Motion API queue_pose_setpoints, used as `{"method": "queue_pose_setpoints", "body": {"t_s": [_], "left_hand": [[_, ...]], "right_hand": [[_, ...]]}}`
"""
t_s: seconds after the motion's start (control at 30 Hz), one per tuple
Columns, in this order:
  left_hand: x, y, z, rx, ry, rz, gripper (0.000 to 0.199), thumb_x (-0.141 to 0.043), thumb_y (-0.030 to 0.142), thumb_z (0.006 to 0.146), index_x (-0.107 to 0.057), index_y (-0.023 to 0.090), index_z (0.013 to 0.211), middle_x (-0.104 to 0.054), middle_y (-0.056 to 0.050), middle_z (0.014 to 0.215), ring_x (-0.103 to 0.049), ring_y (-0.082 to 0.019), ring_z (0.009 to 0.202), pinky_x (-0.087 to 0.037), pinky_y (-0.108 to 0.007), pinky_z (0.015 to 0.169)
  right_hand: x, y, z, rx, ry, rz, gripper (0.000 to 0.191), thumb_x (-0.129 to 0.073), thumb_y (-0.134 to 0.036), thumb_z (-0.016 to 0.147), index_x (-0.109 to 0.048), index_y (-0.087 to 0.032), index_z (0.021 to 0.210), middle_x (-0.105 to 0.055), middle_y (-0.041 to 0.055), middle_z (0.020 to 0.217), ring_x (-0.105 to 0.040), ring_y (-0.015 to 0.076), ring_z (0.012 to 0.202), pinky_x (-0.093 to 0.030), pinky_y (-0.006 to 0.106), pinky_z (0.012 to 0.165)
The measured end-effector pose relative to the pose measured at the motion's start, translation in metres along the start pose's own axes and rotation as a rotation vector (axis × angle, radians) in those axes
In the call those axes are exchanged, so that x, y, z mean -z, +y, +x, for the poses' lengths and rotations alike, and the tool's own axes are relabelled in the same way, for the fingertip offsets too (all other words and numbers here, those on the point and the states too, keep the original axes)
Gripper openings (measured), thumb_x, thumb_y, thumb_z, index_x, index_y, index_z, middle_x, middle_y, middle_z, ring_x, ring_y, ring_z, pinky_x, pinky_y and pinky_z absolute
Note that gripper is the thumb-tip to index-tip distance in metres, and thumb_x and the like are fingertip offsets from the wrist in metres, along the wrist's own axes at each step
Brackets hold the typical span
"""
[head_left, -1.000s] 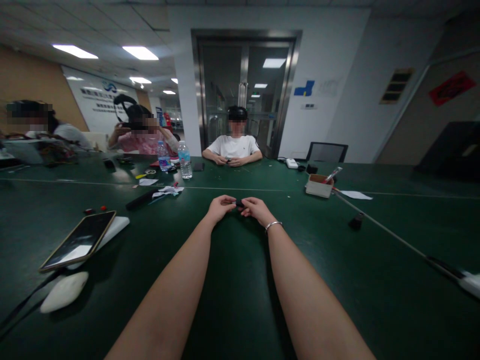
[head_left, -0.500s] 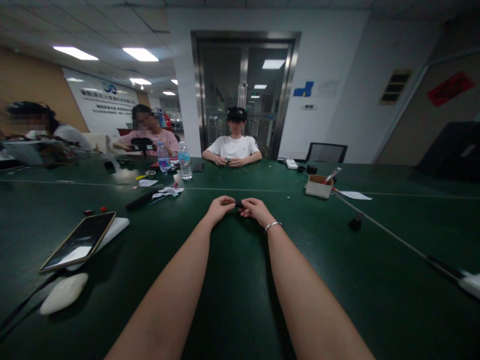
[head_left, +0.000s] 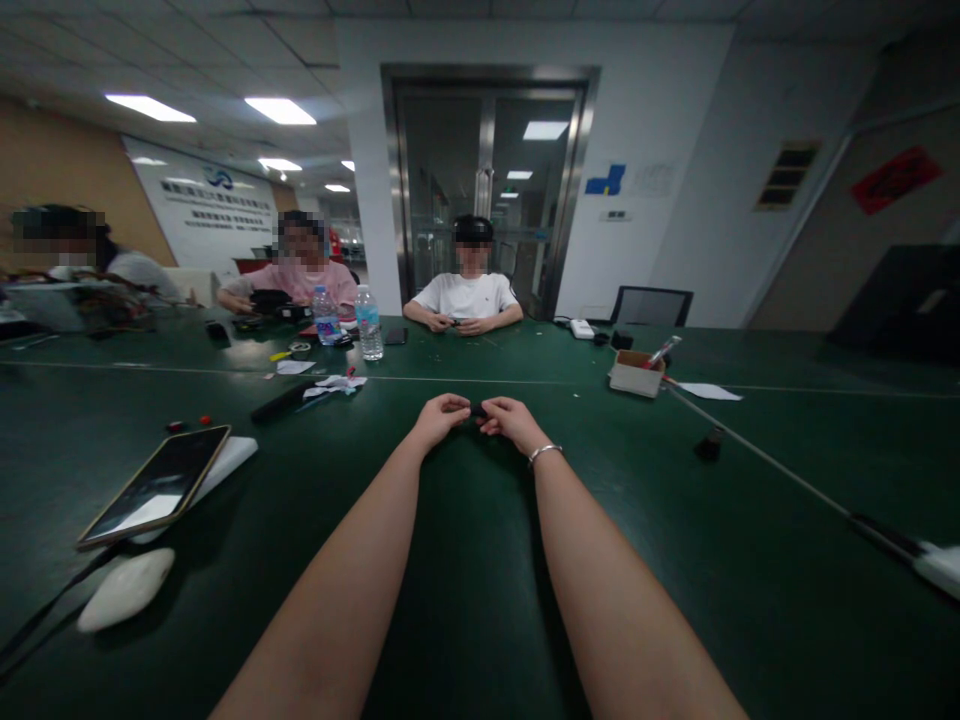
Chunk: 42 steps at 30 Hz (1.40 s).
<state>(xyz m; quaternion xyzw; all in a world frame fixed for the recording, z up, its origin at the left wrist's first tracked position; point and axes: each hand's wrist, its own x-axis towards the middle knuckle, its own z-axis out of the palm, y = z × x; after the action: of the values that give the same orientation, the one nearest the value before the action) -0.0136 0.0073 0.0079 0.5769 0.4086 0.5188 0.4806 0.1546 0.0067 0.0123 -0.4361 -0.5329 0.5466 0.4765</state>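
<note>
Over the middle of the green table (head_left: 487, 560), both my arms reach forward and my hands meet at a small black object (head_left: 478, 409). My left hand (head_left: 440, 420) pinches its left end between thumb and fingers. On the other side my right hand (head_left: 514, 422), with a silver bracelet (head_left: 545, 454) at the wrist, is closed on its right end. Fingers cover much of the object, and it is too small for me to tell its kind.
Left of my arms lie a phone (head_left: 161, 485) and a white, stone-like object (head_left: 127, 590). Two water bottles (head_left: 369, 322) stand farther back. On the right are a small box (head_left: 634, 376), a cable (head_left: 772, 465) and a black piece (head_left: 709, 444). A person in white (head_left: 472, 300) sits opposite.
My hands stay in the same place, still closed on the small black object. At the far left, the person in pink has lowered a black device towards the table.
</note>
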Motion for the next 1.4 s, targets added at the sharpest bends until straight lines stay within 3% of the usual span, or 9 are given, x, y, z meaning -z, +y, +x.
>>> {"method": "queue_pose_setpoints", "body": {"t_s": [0.27, 0.5, 0.73, 0.87, 1.0, 1.27, 1.4], "left_hand": [[-0.0041, -0.0002, 0.0061, 0.165, 0.053, -0.043, 0.027, -0.075, 0.033, 0.067, -0.065, 0.009, 0.073, -0.065, -0.007, 0.064, -0.059, -0.012, 0.058, -0.047, -0.026, 0.063], [-0.0007, -0.0017, 0.0024, 0.040, 0.018, -0.063, 0.032, -0.080, 0.024, 0.057, -0.066, 0.011, 0.082, -0.067, -0.006, 0.075, -0.062, -0.014, 0.072, -0.049, -0.030, 0.074], [-0.0018, 0.0011, 0.0007, -0.015, 0.020, 0.018, 0.026, -0.078, 0.017, 0.057, -0.065, 0.012, 0.079, -0.066, -0.004, 0.077, -0.060, -0.012, 0.070, -0.049, -0.028, 0.070], [-0.0059, 0.0038, 0.0016, 0.053, 0.045, -0.006, 0.022, -0.074, 0.022, 0.065, -0.064, 0.012, 0.083, -0.066, -0.006, 0.081, -0.062, -0.013, 0.070, -0.049, -0.025, 0.065], [-0.0081, 0.0028, 0.0032, 0.117, 0.061, 0.022, 0.019, -0.070, 0.027, 0.072, -0.061, 0.011, 0.077, -0.063, -0.004, 0.070, -0.061, -0.012, 0.060, -0.048, -0.025, 0.058], [-0.0001, -0.0045, 0.0017, -0.046, 0.019, 0.037, 0.028, -0.077, 0.023, 0.060, -0.065, 0.013, 0.084, -0.065, -0.006, 0.085, -0.061, -0.014, 0.074, -0.051, -0.029, 0.070], [0.0000, -0.0022, 0.0005, -0.049, 0.004, 0.028, 0.031, -0.079, 0.022, 0.057, -0.065, 0.013, 0.084, -0.066, -0.006, 0.087, -0.061, -0.013, 0.074, -0.050, -0.030, 0.074]], "right_hand": [[0.0003, 0.0003, -0.0001, 0.005, 0.006, -0.013, 0.006, -0.057, -0.017, 0.087, -0.057, -0.011, 0.089, -0.066, 0.0042, 0.059, -0.063, 0.0097, 0.047, -0.049, 0.015, 0.044], [0.0017, 0.0040, 0.0032, 0.018, 0.002, -0.007, 0.008, -0.058, -0.018, 0.086, -0.058, -0.011, 0.090, -0.067, 0.0049, 0.061, -0.063, 0.0099, 0.047, -0.050, 0.015, 0.044], [0.0017, 0.0037, 0.0033, 0.009, -0.008, -0.002, 0.006, -0.055, -0.017, 0.088, -0.057, -0.011, 0.090, -0.067, 0.0045, 0.061, -0.063, 0.0095, 0.047, -0.049, 0.015, 0.044], [0.0009, 0.0030, 0.0025, 0.000, 0.001, -0.006, 0.006, -0.055, -0.017, 0.088, -0.058, -0.012, 0.090, -0.067, 0.0038, 0.060, -0.063, 0.0094, 0.047, -0.049, 0.015, 0.044], [0.0005, 0.0028, 0.0016, 0.008, 0.009, -0.004, 0.007, -0.059, -0.018, 0.086, -0.058, -0.012, 0.089, -0.066, 0.0031, 0.059, -0.063, 0.0092, 0.046, -0.049, 0.015, 0.044], [0.0024, 0.0041, 0.0025, 0.013, -0.017, 0.002, 0.012, -0.060, -0.020, 0.085, -0.058, -0.011, 0.092, -0.068, 0.0048, 0.061, -0.063, 0.0093, 0.047, -0.050, 0.015, 0.045], [0.0029, 0.0046, 0.0033, 0.011, -0.016, 0.001, 0.010, -0.061, -0.020, 0.085, -0.059, -0.011, 0.090, -0.068, 0.0044, 0.061, -0.063, 0.0096, 0.047, -0.050, 0.015, 0.045]]}}
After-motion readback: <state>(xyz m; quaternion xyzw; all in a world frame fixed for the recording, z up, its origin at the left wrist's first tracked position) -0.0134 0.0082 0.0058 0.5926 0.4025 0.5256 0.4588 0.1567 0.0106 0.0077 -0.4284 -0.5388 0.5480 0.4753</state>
